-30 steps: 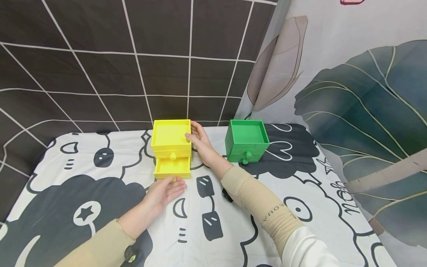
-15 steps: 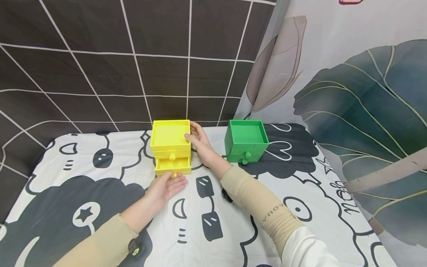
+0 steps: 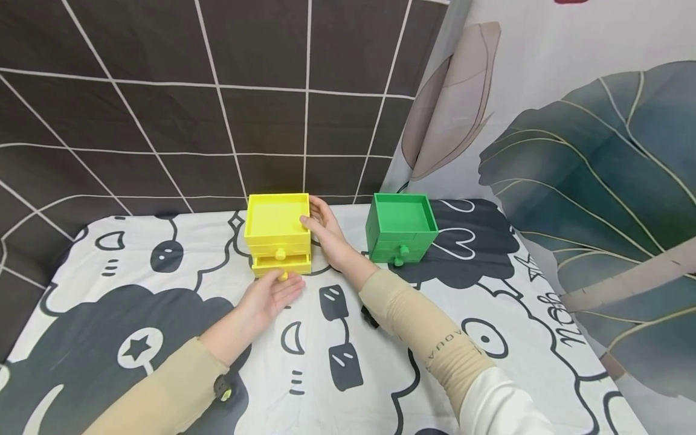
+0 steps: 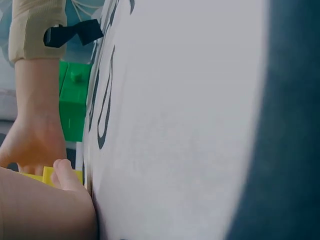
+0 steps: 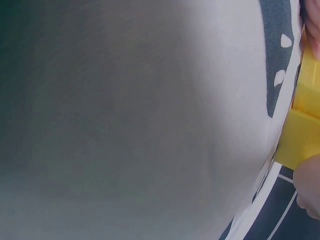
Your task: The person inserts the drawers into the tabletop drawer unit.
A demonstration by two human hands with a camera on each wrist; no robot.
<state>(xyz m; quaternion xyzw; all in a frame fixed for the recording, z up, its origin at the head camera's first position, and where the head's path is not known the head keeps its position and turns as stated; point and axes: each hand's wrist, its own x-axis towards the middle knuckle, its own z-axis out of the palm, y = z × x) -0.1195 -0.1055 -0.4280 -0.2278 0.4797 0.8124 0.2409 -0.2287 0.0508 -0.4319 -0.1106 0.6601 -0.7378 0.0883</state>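
Note:
A small yellow drawer box (image 3: pixel 277 217) with a tray-like top stands on the patterned cloth. Its lower drawer (image 3: pixel 288 266) sticks out slightly; the upper one sits flush. My left hand (image 3: pixel 266 300) is at the front of that drawer, palm turned up and fingers extended, with the thumb against its round knob (image 3: pixel 283 276). My right hand (image 3: pixel 328 235) holds the box's right side, thumb over the top rim, other fingers partly hidden behind. In the right wrist view, only part of the yellow box (image 5: pixel 299 140) shows between both hands.
A green drawer box (image 3: pixel 402 229) of the same kind stands to the right, its drawers flush. Behind rises a dark cloth (image 3: pixel 261 109) with white grid lines. A leaf-print curtain (image 3: pixel 598 181) hangs at the right. Black-and-white cartoon cloth (image 3: pixel 304 374) covers the surface.
The lower yellow drawer has slid most of the way into its box, and my left hand has moved forward with it. My right hand keeps its hold on the box's side.

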